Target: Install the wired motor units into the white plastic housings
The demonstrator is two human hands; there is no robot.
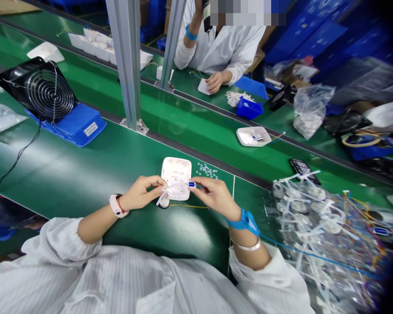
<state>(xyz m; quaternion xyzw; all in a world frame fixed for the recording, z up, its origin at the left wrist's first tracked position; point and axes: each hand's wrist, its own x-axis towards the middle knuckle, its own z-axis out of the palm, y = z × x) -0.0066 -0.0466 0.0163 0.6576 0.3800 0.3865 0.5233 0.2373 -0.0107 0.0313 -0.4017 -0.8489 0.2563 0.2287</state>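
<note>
A white plastic housing [177, 168] lies open on the green bench in front of me. At its left edge my left hand [146, 191] pinches a clear-white strip [170, 190]. My right hand [214, 194], at the right edge, holds a small blue part with a white frame [191, 184] between thumb and fingertips. Below the housing sits a small round part [163, 203], partly hidden by the strip. A yellow wire [188, 206] runs right from there. Several small white rings [207, 170] are scattered just right of the housing.
A fan [52, 93] on a blue box [81, 126] stands left. Metal posts [126, 65] rise behind the bench. Another housing [253, 136] lies on the green belt. Bagged parts and wires [311, 218] pile up at right. Across the belt, a person's hand [215, 82] touches a white piece.
</note>
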